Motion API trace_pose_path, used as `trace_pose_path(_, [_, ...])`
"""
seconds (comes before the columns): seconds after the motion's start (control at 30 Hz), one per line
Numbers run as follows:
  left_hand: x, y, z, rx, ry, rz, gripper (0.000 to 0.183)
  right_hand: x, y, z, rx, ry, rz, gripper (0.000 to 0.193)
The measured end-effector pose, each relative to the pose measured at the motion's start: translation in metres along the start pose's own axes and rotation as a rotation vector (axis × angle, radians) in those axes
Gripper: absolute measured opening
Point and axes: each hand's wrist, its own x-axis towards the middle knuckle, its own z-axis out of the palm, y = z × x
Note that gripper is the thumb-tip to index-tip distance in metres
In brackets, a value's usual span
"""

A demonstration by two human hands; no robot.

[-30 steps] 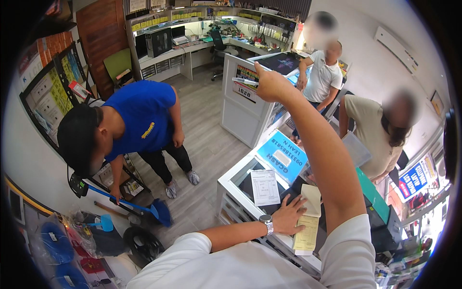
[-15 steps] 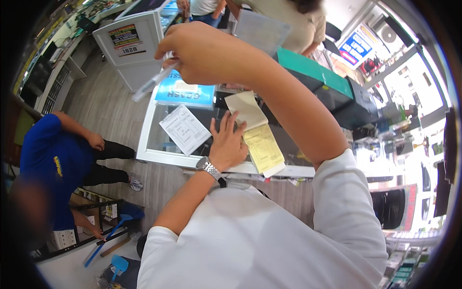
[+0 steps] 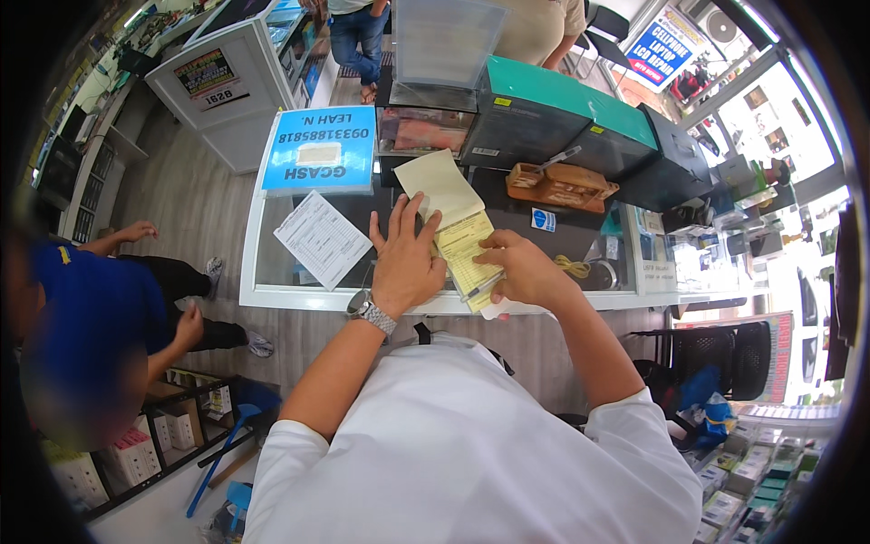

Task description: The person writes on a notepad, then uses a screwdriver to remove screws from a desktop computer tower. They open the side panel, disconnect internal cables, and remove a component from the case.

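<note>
A receipt pad lies on the glass counter [image 3: 272,295], its pale cover [image 3: 440,184] folded back and a yellow ruled sheet [image 3: 465,255] exposed. My left hand [image 3: 405,265] rests flat with fingers spread along the pad's left edge. Over the lower right of the yellow sheet, my right hand [image 3: 533,272] has its fingers closed around a slim pale pen [image 3: 483,286], whose tip points left across the paper. To the left of my left hand lies a loose white printed form [image 3: 323,238].
Behind the form is a blue sign [image 3: 319,145]. A clear plastic box [image 3: 444,41] and teal-topped dark boxes [image 3: 544,104] line the counter's back. A wooden pen holder [image 3: 557,185] stands beyond my right hand. At left is a person in blue [image 3: 95,308].
My right hand has come down from high over the counter to the yellow sheet, pen in hand. My left hand stays on the pad. The person in blue has shifted their arms.
</note>
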Motion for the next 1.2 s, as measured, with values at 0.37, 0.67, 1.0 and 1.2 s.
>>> trace_pose_path(0.37, [0.002,0.004,0.002,0.012,0.01,-0.055,0.069,0.001,0.001,-0.012,0.236,0.446,0.013,0.049])
trace_pose_path(0.67, [0.001,0.006,0.007,0.048,0.063,-0.052,0.065,0.001,0.003,0.005,-0.095,0.633,-0.124,0.036])
trace_pose_path(1.0, [-0.002,0.009,0.007,0.101,0.069,-0.06,0.065,-0.003,0.062,-0.044,0.592,1.295,0.262,0.01])
trace_pose_path(1.2, [-0.01,0.018,-0.02,-0.327,0.388,-0.046,0.058,-0.02,0.001,-0.02,-0.012,1.068,-0.215,0.044])
